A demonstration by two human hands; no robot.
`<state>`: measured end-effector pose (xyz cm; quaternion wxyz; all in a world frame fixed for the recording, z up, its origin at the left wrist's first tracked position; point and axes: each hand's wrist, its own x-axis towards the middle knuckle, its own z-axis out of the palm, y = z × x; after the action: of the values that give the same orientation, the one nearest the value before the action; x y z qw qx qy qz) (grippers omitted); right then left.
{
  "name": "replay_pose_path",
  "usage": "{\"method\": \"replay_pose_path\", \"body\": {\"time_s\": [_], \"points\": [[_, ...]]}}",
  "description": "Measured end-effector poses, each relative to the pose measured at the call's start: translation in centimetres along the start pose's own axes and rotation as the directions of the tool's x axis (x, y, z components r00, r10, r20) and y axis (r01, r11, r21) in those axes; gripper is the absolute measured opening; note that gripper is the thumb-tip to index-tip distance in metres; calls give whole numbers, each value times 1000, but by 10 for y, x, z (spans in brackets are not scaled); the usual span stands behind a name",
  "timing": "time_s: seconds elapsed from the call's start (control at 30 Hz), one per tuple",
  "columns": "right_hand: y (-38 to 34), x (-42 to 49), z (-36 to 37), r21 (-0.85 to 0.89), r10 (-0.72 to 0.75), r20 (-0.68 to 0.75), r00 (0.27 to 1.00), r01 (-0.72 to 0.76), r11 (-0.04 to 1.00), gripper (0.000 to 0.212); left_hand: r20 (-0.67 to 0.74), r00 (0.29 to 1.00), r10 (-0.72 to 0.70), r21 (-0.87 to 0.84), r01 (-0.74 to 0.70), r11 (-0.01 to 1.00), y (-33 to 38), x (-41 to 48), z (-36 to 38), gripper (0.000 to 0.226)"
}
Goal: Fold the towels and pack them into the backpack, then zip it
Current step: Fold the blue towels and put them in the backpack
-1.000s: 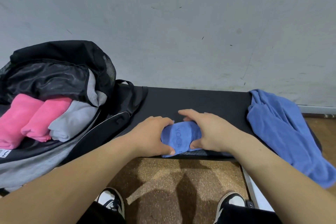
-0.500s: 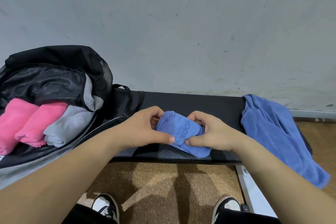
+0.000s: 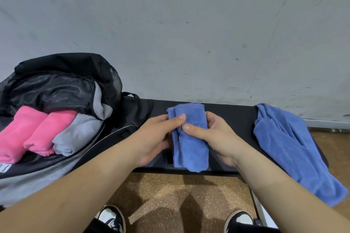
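Observation:
A folded blue towel (image 3: pixel 189 143) is held upright over the black bench (image 3: pixel 233 117), pinched from both sides. My left hand (image 3: pixel 155 138) grips its left edge and my right hand (image 3: pixel 214 138) grips its right edge, thumbs meeting on its front. The black backpack (image 3: pixel 62 81) lies open at the left, with two folded pink towels (image 3: pixel 24 130) and a folded grey towel (image 3: pixel 79 136) inside. A second blue towel (image 3: pixel 291 145) lies unfolded over the bench's right end.
A grey wall (image 3: pixel 189 34) stands right behind the bench. Brown speckled floor (image 3: pixel 170 195) lies below, with my two shoes at the bottom edge. A white strip runs along the floor at the lower right.
The folded blue towel was pressed flat on the bench, then both hands lifted it and turned it upright. The view has tilted slightly.

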<state>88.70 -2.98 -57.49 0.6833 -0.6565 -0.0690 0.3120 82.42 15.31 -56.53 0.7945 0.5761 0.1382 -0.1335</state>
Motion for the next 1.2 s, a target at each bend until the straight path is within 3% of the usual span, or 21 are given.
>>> {"method": "replay_pose_path", "body": {"time_s": [0.1,0.2,0.37,0.43,0.53,0.63,0.7,0.8,0.87,0.97,1.07,1.2], "points": [[-2,-1,16,104,17,-138,990,-3,995,61,-9,999,-38,61,39,997,2,-1,4,38],[-8,-1,28,163,47,-249,967,-6,987,56,-16,1000,24,175,-21,984,6,-10,8,33],[-27,-9,56,218,45,-296,954,22,976,48,-38,988,151,327,-131,936,16,-34,0,36],[-33,-9,77,164,21,-273,962,25,986,45,-92,973,211,349,-167,922,20,-44,-16,37],[-38,-1,119,-51,-4,-210,978,-7,999,39,-190,941,279,388,-189,902,28,-67,-55,37],[-41,13,172,-332,-102,-248,963,14,943,54,-372,863,343,420,-173,891,39,-97,-112,34],[-45,22,208,-487,-207,-186,960,93,868,56,-483,794,369,456,-131,880,50,-119,-153,31],[-46,42,258,-666,-334,24,942,264,698,40,-640,665,385,446,-87,891,68,-150,-213,32],[-42,60,288,-739,-370,131,920,340,582,34,-730,570,378,441,-31,897,76,-167,-256,28],[-33,82,331,-792,-365,333,869,468,393,38,-780,486,395,489,79,869,80,-179,-318,27],[-18,98,373,-757,-255,578,775,626,187,51,-789,502,353,507,210,836,60,-172,-365,15],[13,114,403,-782,-85,622,778,623,-13,58,-763,603,231,527,374,763,27,-158,-398,10]]}}
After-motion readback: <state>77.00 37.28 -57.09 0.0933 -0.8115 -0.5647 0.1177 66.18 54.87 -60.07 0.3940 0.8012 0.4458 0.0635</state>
